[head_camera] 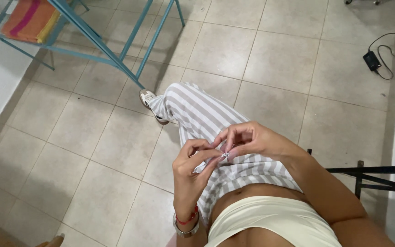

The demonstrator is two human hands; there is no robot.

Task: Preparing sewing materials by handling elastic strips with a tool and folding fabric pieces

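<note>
My left hand (192, 165) and my right hand (248, 139) meet in front of my waist, fingertips pinched together on a small pale thing (224, 156), perhaps a drawstring end; I cannot tell exactly what it is. Below them are my grey-and-white striped trousers (197, 114), one leg stretched forward to a white sneaker (149, 99) on the tiled floor (270, 55). My left wrist carries a red cord and a silver bracelet (186, 225). A cream top (275, 219) covers my chest at the bottom.
A teal metal rack (115, 50) stands at the upper left, with an orange and pink folded cloth (30, 19) on it. A black power adapter with cable (372, 60) lies at the upper right. A black metal frame (371, 176) is at the right.
</note>
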